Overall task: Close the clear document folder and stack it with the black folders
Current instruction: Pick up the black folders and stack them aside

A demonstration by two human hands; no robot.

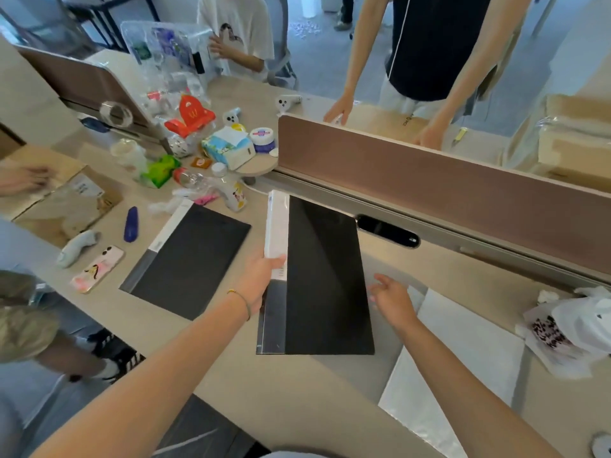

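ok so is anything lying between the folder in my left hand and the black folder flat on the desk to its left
Nothing visible. The left hand grips the held folder at its spine, and the desk between it and the flat black folder is bare. The clutter, including the small bottle, sits further back.

Single head-worn wide-angle view, looking forward and down, close over the long beige wooden desk and brown fabric divider panel.

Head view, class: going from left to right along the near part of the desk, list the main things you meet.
Phone → blue pen-like thing → flat black folder → left hand → held black folder → right hand → clear folder → white plastic bag.
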